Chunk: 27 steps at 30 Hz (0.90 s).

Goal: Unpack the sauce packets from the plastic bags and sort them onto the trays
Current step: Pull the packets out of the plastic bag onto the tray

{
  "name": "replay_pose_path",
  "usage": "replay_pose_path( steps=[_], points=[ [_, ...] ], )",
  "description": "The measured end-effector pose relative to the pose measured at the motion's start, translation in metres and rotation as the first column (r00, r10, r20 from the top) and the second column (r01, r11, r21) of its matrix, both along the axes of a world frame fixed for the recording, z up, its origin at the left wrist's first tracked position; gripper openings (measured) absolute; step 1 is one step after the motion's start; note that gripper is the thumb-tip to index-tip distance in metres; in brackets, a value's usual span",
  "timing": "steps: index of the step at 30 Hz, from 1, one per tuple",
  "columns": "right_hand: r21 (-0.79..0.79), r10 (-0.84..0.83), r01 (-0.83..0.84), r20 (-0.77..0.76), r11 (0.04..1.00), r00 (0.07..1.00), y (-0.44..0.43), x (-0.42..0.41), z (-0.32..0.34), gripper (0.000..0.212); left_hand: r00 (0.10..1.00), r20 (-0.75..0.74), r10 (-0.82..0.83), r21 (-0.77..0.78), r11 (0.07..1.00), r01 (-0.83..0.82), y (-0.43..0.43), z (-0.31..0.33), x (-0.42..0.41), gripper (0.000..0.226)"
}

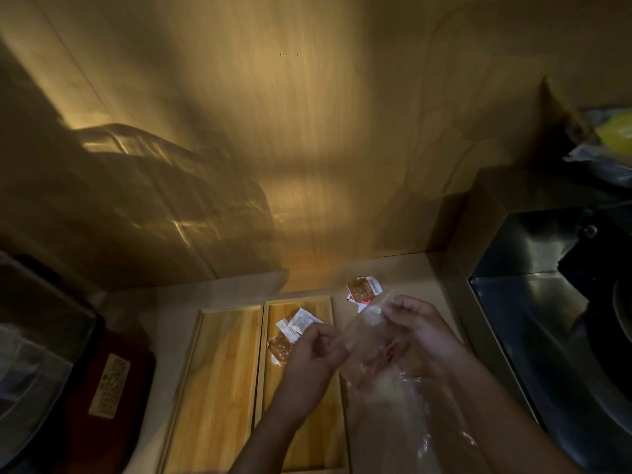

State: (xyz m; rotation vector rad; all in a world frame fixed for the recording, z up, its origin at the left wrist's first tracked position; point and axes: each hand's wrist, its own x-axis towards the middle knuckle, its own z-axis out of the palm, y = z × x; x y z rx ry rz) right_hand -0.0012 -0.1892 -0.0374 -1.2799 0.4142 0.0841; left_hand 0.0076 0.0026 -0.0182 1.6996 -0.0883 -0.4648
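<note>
Both hands hold a clear plastic bag [369, 340] above the counter. My left hand [314, 350] pinches its left edge and my right hand [417, 333] grips its top right. Something reddish shows blurred inside the bag. Two wooden trays lie side by side: the left tray [219, 374] is bare, and the right tray [307, 439] carries a few white and brown sauce packets [294, 328] at its far end. Another small pile of packets [363, 291] rests on the counter beyond the bag.
A dark metal sink [554, 302] fills the right side. A red box with a label [109, 388] and a dark container [37, 354] stand at the left. A wooden wall [273, 148] rises behind the counter. Yellow and clear wrapping [612, 138] sits at the upper right.
</note>
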Motion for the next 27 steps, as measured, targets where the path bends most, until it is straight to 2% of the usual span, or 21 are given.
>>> replay_pose_path(
  steps=[3,5,8,11,16,18,22,24,27],
  points=[
    [-0.059,0.063,-0.059,0.071,0.997,0.996,0.003,0.002,0.012,0.014,0.989,0.109,-0.1,0.08,0.993,0.091,0.007,0.022,-0.003,0.004],
    [-0.072,0.071,-0.065,0.08,0.995,0.994,0.009,0.005,0.018,0.02,0.971,0.137,-0.195,0.17,0.971,0.171,0.011,0.032,-0.01,0.02],
    [-0.073,0.108,-0.101,0.105,0.992,0.989,0.022,0.009,0.029,0.021,0.971,0.174,-0.163,0.243,0.963,0.118,0.017,0.045,-0.022,0.029],
    [-0.095,0.175,-0.161,0.165,0.982,0.971,0.036,0.011,0.035,0.02,0.996,0.05,-0.077,0.101,0.992,0.071,0.026,0.06,-0.029,0.023],
    [-0.131,0.299,-0.283,0.126,0.95,0.946,0.073,0.011,0.037,0.027,0.98,-0.133,-0.146,0.054,0.986,0.155,0.041,0.073,-0.039,0.012],
    [-0.206,0.307,-0.282,0.102,0.937,0.946,0.089,0.013,0.032,0.028,0.982,-0.18,-0.05,-0.018,0.999,0.048,0.046,0.074,-0.039,0.022],
    [-0.409,0.171,-0.113,0.109,0.905,0.979,0.107,0.015,0.025,0.016,0.936,-0.281,0.211,-0.099,0.964,-0.247,0.059,0.067,-0.033,0.025],
    [-0.388,0.188,-0.129,0.118,0.912,0.975,0.111,0.01,0.03,0.011,0.908,-0.33,0.26,-0.133,0.939,-0.317,0.063,0.064,-0.028,0.024],
    [-0.339,0.321,-0.266,0.116,0.902,0.94,0.113,0.0,0.043,0.004,0.891,-0.347,0.295,-0.171,0.914,-0.369,0.064,0.063,-0.02,0.024]
  ],
)
